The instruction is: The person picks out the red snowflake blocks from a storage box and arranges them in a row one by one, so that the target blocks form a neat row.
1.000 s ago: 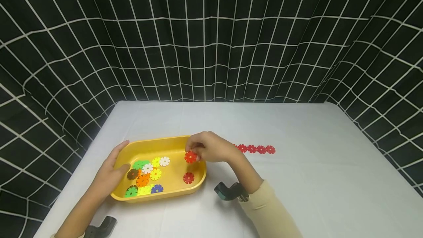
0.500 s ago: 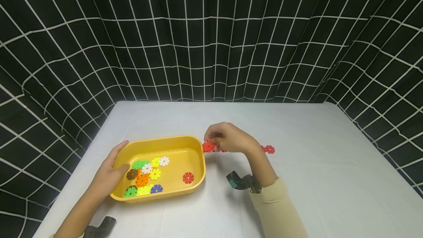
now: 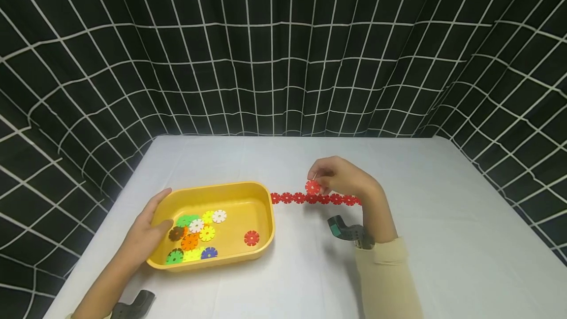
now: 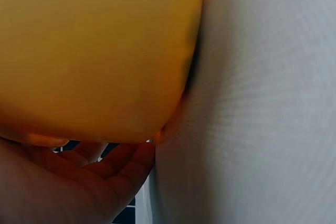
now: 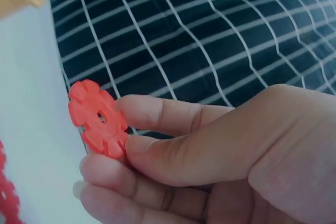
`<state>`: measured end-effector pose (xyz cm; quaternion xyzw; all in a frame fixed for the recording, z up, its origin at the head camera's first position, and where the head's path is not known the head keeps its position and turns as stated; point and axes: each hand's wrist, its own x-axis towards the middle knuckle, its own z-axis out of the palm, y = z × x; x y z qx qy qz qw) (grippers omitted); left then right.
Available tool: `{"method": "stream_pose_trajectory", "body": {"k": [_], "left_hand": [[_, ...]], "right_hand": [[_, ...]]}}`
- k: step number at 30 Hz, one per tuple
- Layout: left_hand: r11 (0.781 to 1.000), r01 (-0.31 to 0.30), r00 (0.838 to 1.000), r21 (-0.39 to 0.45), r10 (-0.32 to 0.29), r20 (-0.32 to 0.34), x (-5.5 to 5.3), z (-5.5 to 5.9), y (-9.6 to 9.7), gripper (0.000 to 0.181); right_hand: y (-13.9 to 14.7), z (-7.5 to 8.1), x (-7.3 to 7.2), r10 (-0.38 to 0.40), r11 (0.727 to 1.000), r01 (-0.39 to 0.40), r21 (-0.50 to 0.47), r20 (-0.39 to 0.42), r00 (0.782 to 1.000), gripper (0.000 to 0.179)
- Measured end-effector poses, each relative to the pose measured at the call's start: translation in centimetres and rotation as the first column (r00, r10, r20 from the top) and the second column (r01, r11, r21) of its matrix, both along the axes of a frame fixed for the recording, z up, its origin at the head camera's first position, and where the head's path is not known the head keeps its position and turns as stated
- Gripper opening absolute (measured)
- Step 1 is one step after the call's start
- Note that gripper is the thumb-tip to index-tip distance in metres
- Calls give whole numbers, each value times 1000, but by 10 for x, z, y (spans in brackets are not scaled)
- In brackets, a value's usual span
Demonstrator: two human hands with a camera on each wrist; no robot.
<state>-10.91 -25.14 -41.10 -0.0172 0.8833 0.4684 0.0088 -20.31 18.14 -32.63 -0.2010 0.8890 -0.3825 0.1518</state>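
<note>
My right hand [image 3: 338,176] pinches a red notched snowflake disc [image 5: 98,119] between thumb and fingers. In the head view this disc hovers above a row of red snowflake discs [image 3: 287,198] on the table; the hand and wrist hide part of the row's right end. My left hand [image 3: 145,233] grips the left end of a yellow plastic tray [image 3: 230,258], thumb over the rim. From the left wrist view, its fingers [image 4: 123,174] are against the tray's outer wall. One red disc [image 3: 251,238] lies alone at the tray's right side.
Several loose discs lie in the tray's left half, among them a white disc [image 3: 219,216], an orange disc [image 3: 189,241] and a blue disc [image 3: 209,253]. A white cloth covers the table [image 3: 443,240]. Behind it hangs a black curtain [image 3: 283,78] with white grid lines.
My right hand has carried the red disc from above the tray's right end, rightward along the row of red discs. The left hand and tray have stayed in place.
</note>
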Motion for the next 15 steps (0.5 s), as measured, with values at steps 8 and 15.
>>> {"method": "stream_pose_trajectory", "body": {"k": [8,15], "left_hand": [[1000,-2,1000,-2,2,-3,0,-1,0,76],[1000,0,1000,0,0,-3,0,-1,0,76]], "right_hand": [[33,-9,-5,-122,992,122,15,-2,992,15],[58,-17,-5,-268,963,267,41,40,962,16]]}}
